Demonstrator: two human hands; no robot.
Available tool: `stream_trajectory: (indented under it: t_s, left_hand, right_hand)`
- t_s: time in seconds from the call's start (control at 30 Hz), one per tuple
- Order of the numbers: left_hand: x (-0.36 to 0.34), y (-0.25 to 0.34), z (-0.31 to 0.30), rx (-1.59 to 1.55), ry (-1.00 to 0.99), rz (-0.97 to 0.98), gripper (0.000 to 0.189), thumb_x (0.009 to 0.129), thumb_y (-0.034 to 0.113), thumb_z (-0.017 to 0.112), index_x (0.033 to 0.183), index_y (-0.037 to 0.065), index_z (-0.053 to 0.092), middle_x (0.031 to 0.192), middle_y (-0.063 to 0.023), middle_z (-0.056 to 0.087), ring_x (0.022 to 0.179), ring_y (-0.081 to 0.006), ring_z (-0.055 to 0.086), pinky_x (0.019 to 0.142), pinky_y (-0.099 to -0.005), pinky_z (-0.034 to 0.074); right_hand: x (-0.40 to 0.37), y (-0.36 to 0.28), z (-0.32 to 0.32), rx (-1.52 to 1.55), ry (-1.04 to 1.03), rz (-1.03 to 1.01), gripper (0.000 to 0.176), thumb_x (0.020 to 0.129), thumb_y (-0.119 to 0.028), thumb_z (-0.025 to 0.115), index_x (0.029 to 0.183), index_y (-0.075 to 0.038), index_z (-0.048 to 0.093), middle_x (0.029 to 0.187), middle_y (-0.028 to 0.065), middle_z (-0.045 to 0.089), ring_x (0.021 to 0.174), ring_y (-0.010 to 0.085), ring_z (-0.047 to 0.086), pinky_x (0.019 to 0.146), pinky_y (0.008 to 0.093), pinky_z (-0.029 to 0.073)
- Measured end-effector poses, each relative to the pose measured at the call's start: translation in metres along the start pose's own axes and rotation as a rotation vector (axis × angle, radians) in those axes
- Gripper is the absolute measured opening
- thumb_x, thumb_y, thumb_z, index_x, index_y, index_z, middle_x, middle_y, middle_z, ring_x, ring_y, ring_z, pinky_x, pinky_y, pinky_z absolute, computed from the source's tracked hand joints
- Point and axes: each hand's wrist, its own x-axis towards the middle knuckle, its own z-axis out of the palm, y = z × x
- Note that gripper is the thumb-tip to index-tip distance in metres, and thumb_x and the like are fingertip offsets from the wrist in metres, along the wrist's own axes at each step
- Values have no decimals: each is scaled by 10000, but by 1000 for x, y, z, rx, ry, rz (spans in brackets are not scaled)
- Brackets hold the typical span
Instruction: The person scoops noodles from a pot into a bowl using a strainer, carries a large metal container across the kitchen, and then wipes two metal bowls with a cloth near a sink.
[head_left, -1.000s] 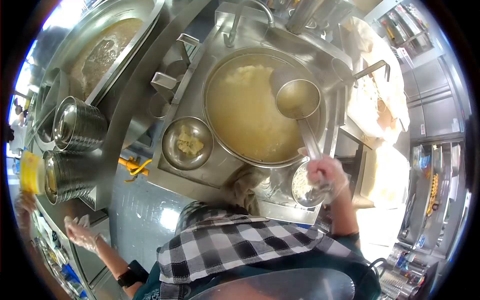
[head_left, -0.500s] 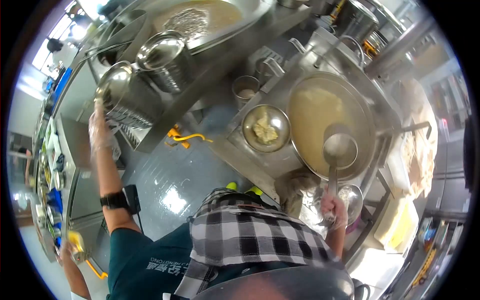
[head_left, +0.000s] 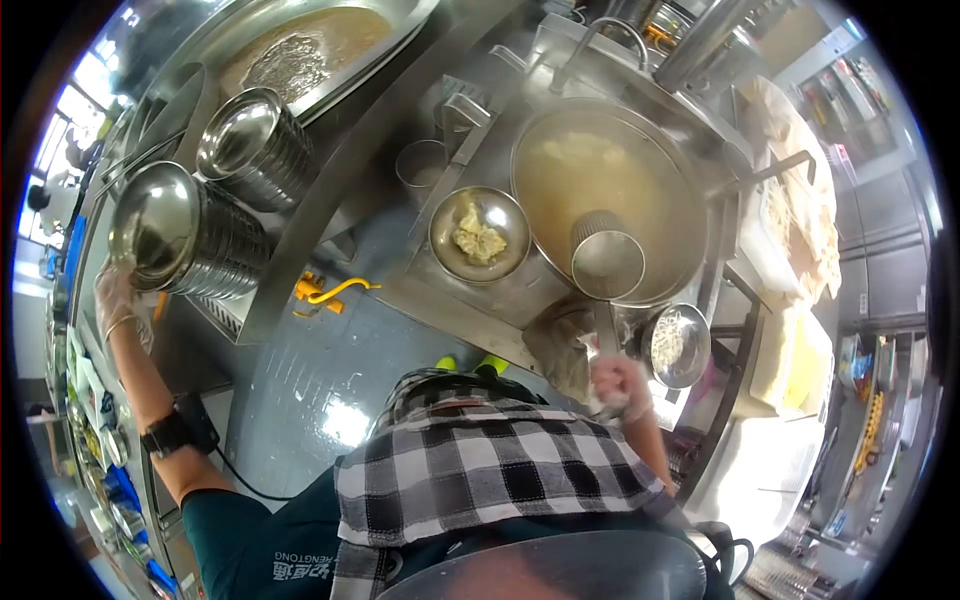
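With its thin clear glove, my left hand has its fingers closed on the rim of the top metal bowl of a tall stack at left. My right hand, also gloved, grips the handle of a round mesh strainer. The strainer's basket is in the cloudy liquid near the front of a large round pot. Left of the pot, a metal bowl holds a yellowish lumpy food. Close to my right hand stands another metal bowl with pale noodle-like strips.
A second bowl stack stands by a wide basin of brown liquid. A faucet rises behind the pot. At right are a pale-covered tray and white bins. A yellow hose-like item is near the floor.
The view has shifted, so the pot and stacks appear farther left. My left hand stays at the bowl rim and my right keeps the strainer. The bowl of strips is now less covered.
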Motion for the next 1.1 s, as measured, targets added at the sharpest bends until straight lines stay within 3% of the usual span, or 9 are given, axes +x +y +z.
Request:
stream_trajectory:
  t_s: [0.1,0.17,0.3,0.47,0.57,0.7,0.9,1.07,1.1]
  left_hand:
    - [-83,144,-65,-972,45,-291,260,781,166,500,992,27,562,941,-58,570,878,-196,549,746,-283,459]
    - [-107,193,-62,-1348,-39,-379,303,777,156,507,1053,31,523,918,-46,555,830,-168,544,716,-261,462]
    - [-123,285,10,-894,-663,-129,238,731,140,562,958,68,567,723,-22,540,643,-103,528,564,-232,457]
    - [-145,447,112,-265,-434,1189,165,710,166,566,820,44,587,759,-77,611,695,-186,581,635,-325,453]
    - [-146,522,145,-589,-874,819,159,689,181,589,775,50,618,804,-108,616,765,-235,584,737,-347,426]
    - [-152,565,88,33,-492,1227,217,695,189,573,828,27,629,767,-93,618,803,-258,580,850,-346,365]
    - [-159,542,194,-332,-513,1039,170,629,162,622,781,88,647,795,-123,623,880,-267,568,1046,-397,171]
    - [-163,536,184,-798,-715,728,144,630,77,577,758,85,642,769,-120,621,895,-245,567,1040,-362,207]
    - [-162,535,183,-927,-880,516,399,673,88,528,1051,91,401,784,-143,602,723,-235,568,792,-333,349]
  right_hand:
    - [-16,-19,34,286,84,67,84,753,9,462,724,-70,468,533,-48,317,406,46,286,366,226,282]
    - [-22,-20,33,-82,39,-42,83,747,4,461,682,-46,473,521,-39,337,398,58,313,361,229,290]
    - [-13,-31,61,-482,188,-394,65,729,-32,480,666,-40,468,482,1,392,404,101,389,373,230,328]
    - [32,9,34,-895,290,-887,78,780,-97,478,778,-19,471,559,46,451,483,137,476,405,261,367]
    - [64,32,27,-1022,517,-1155,183,820,-116,448,964,-4,472,707,94,517,661,189,539,530,299,415]
    - [70,6,38,-1120,739,-1375,342,859,-88,423,1191,-8,398,955,134,532,873,255,528,798,330,400]
    - [75,-36,25,-1205,685,-1486,326,859,-53,435,1173,27,402,1090,156,515,995,207,498,865,303,371]
    - [38,-39,43,-682,404,-963,342,863,-118,455,1200,-81,414,704,19,491,503,88,413,460,197,362]
    - [21,-41,58,-400,199,-763,359,859,-131,458,1212,-103,405,642,-3,460,421,74,350,391,184,315]
